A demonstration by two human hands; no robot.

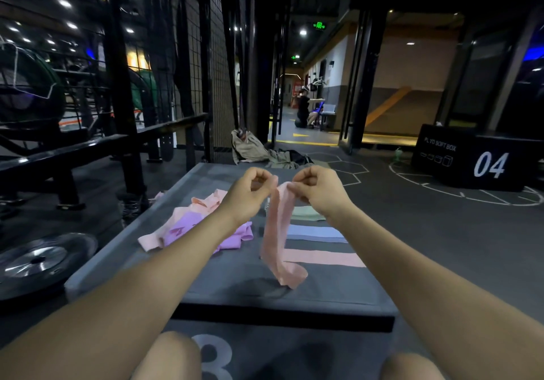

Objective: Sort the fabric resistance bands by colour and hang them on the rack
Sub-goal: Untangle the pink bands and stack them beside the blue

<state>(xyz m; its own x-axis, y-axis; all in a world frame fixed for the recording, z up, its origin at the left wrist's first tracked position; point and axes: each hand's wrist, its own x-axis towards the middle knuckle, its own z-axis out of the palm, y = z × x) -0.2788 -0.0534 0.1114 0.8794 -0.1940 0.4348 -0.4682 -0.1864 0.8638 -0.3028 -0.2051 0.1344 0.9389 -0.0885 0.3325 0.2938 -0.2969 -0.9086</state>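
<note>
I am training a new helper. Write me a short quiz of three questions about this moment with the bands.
1. True or false: both hands pinch the pink band that hangs between them.
2. Which flat band lies nearest the person? A) green band B) blue band C) pink flat band
3. Fill in: the unsorted pile lies under the ___ hand.

Key: 1 true; 2 C; 3 left. The right hand pinches too.

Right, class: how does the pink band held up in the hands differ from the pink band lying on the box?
The held pink band hangs lengthwise, pinched by the left hand and the right hand; the flat pink band is untouched. The held one curls at its lower end; the flat one lies straight across the box. Both look alike in colour.
</note>
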